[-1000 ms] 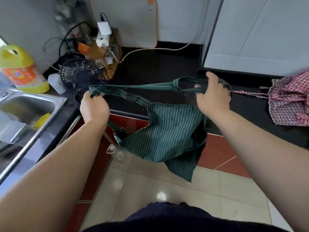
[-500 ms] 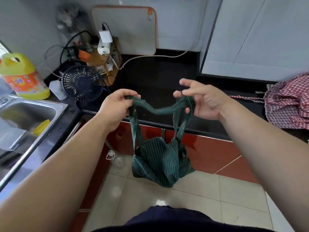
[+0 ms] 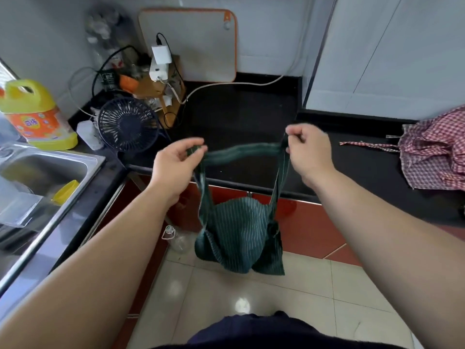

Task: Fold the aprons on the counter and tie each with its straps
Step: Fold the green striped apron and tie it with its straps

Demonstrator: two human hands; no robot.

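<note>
A dark green striped apron (image 3: 239,235) hangs bunched in the air in front of the black counter (image 3: 239,117), below its edge. Its strap (image 3: 241,153) stretches level between my two hands. My left hand (image 3: 176,162) pinches the strap's left end. My right hand (image 3: 309,152) pinches the right end, with fingers curled round it. From each hand a strap runs down to the apron body. A red checked apron (image 3: 432,152) lies crumpled on the counter at the far right, its thin strap (image 3: 367,145) trailing left.
A small dark fan (image 3: 127,124) stands on the counter's left part, with chargers and cables (image 3: 161,61) behind it. A yellow detergent jug (image 3: 32,114) sits beside the steel sink (image 3: 42,172). A cutting board (image 3: 188,44) leans on the wall. An empty plastic bottle (image 3: 176,238) lies on the floor.
My hands came together from a wide spread, letting the apron body drop and bunch, and have now moved apart again, pulling the strap level between them.
</note>
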